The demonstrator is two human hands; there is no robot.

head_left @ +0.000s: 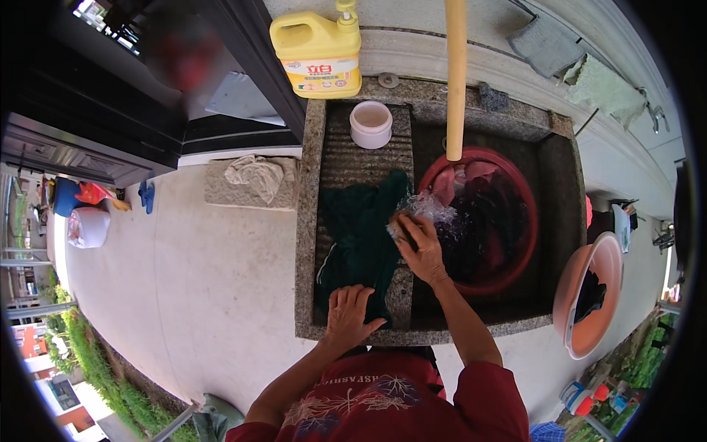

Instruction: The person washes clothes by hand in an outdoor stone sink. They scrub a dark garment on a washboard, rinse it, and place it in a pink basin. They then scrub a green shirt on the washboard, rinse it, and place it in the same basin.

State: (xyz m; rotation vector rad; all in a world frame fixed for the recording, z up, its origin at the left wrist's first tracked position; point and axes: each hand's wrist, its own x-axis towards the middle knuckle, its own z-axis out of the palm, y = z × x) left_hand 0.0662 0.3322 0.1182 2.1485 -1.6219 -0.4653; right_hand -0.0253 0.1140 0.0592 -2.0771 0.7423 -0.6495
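Head view: one stone sink (310, 228), two-part, a ribbed washboard (341, 158) on the left and a deeper trough on the right. Dark green garment (355, 221), one item, wet-looking, spread lengthwise on the washboard, with pale piping along its lower left edge. Left hand (347, 313): palm down on the garment's near end, fingers together, thumb out to the right; whether it pinches any fabric cannot be told. Right hand (421, 247): fingers curled in a narrow grip about a brown scrubbing brush (400, 225), pale bristles at its left, held at the garment's right edge. Water splash (431, 208), clear, just beyond that hand. Red basin (531, 239), round, in the trough, containing dark cloth (482, 221) and pink cloth (445, 184). Tan pole (456, 81), its dark lower end above the basin's far rim. White tub (370, 127), round, on the washboard's far end. Yellow jug (317, 74), handled, pump-topped, standing behind the sink's far left corner. Stone block (218, 193), left of the sink, bearing a crumpled pale rag (254, 175). Pink-orange basin (574, 283), right of the sink, with black cloth (591, 295) inside. Blue slippers (146, 196), on the floor at far left.
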